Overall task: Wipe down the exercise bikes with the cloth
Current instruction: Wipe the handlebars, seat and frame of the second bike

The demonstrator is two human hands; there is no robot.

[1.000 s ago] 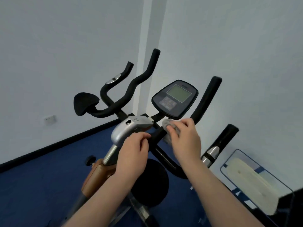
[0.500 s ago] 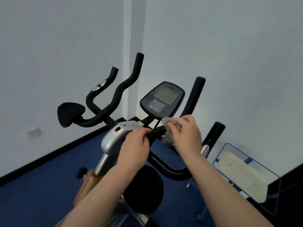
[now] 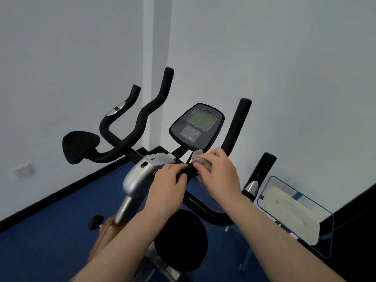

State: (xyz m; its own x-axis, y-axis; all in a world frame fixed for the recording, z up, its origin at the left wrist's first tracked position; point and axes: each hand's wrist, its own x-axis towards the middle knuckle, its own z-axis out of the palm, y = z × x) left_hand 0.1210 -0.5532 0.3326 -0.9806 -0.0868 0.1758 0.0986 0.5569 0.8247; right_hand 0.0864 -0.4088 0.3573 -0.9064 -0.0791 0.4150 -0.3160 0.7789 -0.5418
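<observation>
An exercise bike (image 3: 140, 176) with black handlebars, a silver stem cover and a dark console (image 3: 197, 126) fills the middle of the view. My right hand (image 3: 219, 174) grips a small grey cloth (image 3: 203, 161) and presses it against the black handlebar just below the console. My left hand (image 3: 168, 184) grips the same bar right beside it, next to the silver cover. Most of the cloth is hidden under my right fingers.
A black elbow pad (image 3: 78, 146) sticks out at the left and another (image 3: 181, 239) sits below my arms. At the right stands a clear blue-edged holder (image 3: 293, 214) with a cream pad in it. White walls close in behind; the floor is blue carpet (image 3: 50, 231).
My right hand with the cloth has slid slightly left along the bar toward my left hand. The view has shifted a little; my left hand keeps its grip.
</observation>
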